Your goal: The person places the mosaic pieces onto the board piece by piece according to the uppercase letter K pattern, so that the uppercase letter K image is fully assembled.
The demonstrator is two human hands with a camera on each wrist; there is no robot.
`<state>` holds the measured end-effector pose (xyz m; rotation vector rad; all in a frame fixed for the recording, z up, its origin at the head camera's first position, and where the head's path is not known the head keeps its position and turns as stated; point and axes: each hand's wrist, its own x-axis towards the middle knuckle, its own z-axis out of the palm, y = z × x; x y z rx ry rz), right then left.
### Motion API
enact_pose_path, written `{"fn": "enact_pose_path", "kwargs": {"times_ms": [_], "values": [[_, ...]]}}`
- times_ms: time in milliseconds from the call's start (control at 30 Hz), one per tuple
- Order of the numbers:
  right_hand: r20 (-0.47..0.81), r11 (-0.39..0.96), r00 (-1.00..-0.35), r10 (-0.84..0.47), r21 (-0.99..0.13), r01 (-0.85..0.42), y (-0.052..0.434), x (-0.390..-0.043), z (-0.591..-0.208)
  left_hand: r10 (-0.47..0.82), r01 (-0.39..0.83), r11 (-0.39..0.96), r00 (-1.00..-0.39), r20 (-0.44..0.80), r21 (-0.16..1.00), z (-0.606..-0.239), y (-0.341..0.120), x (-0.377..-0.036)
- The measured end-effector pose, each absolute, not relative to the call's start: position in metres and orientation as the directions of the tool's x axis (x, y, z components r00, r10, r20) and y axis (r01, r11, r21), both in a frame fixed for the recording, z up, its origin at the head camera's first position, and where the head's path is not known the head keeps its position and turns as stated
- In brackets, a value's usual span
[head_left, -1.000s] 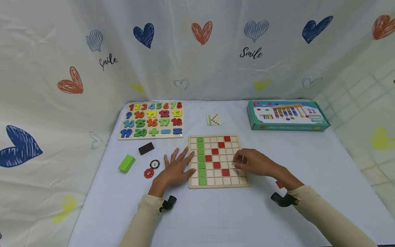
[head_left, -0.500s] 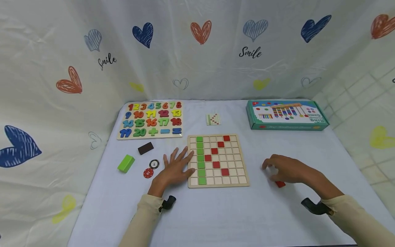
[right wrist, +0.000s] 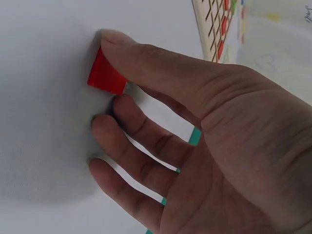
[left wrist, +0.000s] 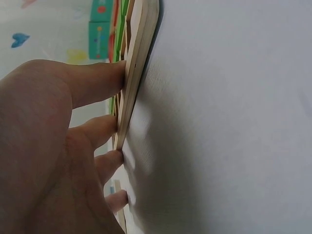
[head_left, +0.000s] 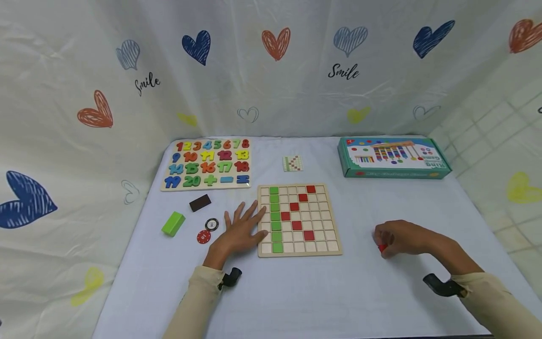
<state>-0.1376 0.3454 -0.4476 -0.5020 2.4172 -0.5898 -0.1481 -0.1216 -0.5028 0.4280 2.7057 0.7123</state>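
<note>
A wooden grid board [head_left: 313, 216] lies mid-table, with a column of green tiles [head_left: 275, 216] and a slanting, bent line of red tiles [head_left: 295, 206] in its cells. My left hand [head_left: 239, 235] has its fingers spread; the thumb and index finger rest on the board's left edge, as the left wrist view [left wrist: 92, 87] also suggests. Right of the board, my right hand [head_left: 406, 238] pinches a red square tile [right wrist: 106, 73] at the tabletop. The thumb covers part of that tile, and the other fingers curl beside it.
Behind the board lies a small pattern card [head_left: 293, 163]. A number puzzle [head_left: 206, 189] is at back left, a green box [head_left: 398, 174] at back right. Left of my left hand are a black eraser-like block [head_left: 200, 203], a green block [head_left: 173, 224], and two chips [head_left: 203, 237].
My right hand has left the board's right side, moved right to the red tile on the table, and closed its fingers on it. My left hand stays put.
</note>
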Motion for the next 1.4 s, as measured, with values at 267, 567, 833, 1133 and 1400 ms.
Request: {"fn": "enact_pose_path", "kwargs": {"times_ms": [267, 567, 833, 1133, 1400], "values": [[-0.428, 0.795, -0.747, -0.508, -0.566, -0.217, 0.35, -0.137, -0.448, 0.355, 0.201, 0.83, -0.91, -0.215, 0.52, -0.503, -0.123, -0.148], [-0.443, 0.812, -0.764, -0.47, -0.557, -0.177, 0.353, -0.134, -0.448, 0.348, 0.194, 0.83, -0.912, -0.214, 0.523, -0.504, -0.124, -0.148], [-0.466, 0.837, -0.776, -0.425, -0.529, -0.14, 0.356, -0.135, -0.445, 0.356, 0.203, 0.831, -0.91, -0.214, 0.518, -0.509, -0.122, -0.149], [-0.342, 0.731, -0.788, -0.511, -0.655, -0.191, 0.32, -0.146, -0.441, 0.355, 0.197, 0.83, -0.909, -0.221, 0.522, -0.508, -0.123, -0.15], [-0.274, 0.635, -0.759, -0.591, -0.739, -0.227, 0.276, -0.153, -0.447, 0.358, 0.204, 0.827, -0.91, -0.211, 0.524, -0.51, -0.123, -0.15]]}}
